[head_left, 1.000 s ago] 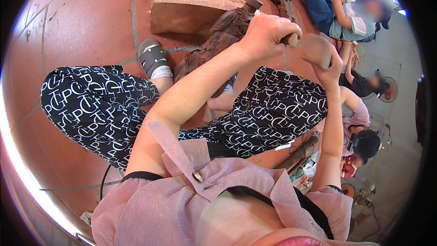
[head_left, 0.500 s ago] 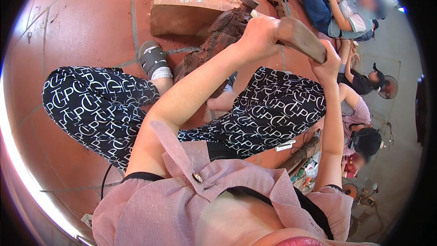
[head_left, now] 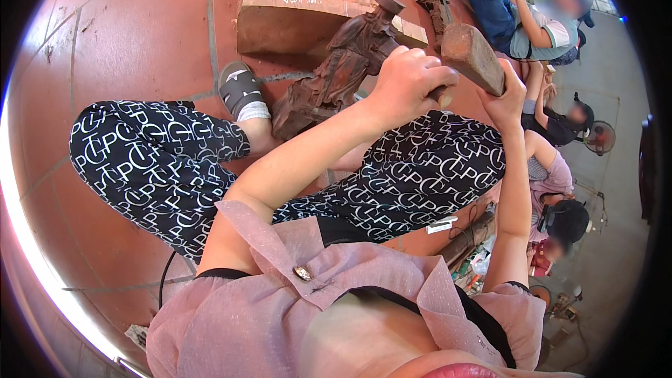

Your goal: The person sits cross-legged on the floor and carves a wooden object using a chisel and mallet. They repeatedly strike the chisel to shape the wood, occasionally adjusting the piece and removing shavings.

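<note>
1. We see the left hand (head_left: 409, 84) clenched around a tool handle (head_left: 444, 96), its rounded butt showing past the fingers; the tool's far end is hidden from us, so we cannot tell whether it touches the wood.
2. We find the right hand (head_left: 505, 101) grasping a wooden mallet (head_left: 472, 59), the blocky head tilted above the fist, close to the left hand but apart from the handle's butt.
3. Before us, a dark carved wooden figure (head_left: 339, 70) leans at a slant on the red tiled floor (head_left: 150, 35), between the person's legs in patterned trousers (head_left: 157, 161), partly behind the left hand and near a sandal (head_left: 239, 89).
4. Beyond it we note a pale wooden block (head_left: 297, 17) and, to its right, a 2nd dark carved piece (head_left: 432, 0).
5. At upper right, we see 1 co-worker in a light shirt (head_left: 542, 35), seated; below, a fan (head_left: 600, 138).
</note>
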A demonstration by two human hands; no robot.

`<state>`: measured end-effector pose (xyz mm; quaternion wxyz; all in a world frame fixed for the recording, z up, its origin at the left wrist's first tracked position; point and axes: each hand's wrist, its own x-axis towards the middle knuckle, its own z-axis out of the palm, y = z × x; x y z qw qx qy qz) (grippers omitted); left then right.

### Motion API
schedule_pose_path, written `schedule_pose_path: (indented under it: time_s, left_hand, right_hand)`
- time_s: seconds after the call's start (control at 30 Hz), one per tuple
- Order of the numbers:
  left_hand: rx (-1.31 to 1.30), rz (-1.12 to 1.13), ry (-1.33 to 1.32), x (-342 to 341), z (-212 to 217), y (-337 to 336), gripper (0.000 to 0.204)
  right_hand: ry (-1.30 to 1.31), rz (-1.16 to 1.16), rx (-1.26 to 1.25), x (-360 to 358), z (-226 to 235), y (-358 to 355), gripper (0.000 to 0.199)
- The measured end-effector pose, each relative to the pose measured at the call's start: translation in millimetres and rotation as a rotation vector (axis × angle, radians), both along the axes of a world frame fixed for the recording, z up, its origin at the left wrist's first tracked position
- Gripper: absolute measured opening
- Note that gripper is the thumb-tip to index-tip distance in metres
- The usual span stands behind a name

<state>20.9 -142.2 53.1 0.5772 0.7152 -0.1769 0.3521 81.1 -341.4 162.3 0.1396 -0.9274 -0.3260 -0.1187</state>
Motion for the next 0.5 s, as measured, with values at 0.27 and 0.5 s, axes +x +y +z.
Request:
schedule_pose_path:
  time_s: [0.27,0.5]
  left_hand:
    - [0.047,0.001,-0.016,30,4,11,0.017]
    - [-0.008,-0.032,-0.018,31,5,13,0.019]
  right_hand:
    - [-0.009,0.002,-0.013,-1,2,0,0.034]
    - [-0.012,0.021,0.060,-1,2,1,0.036]
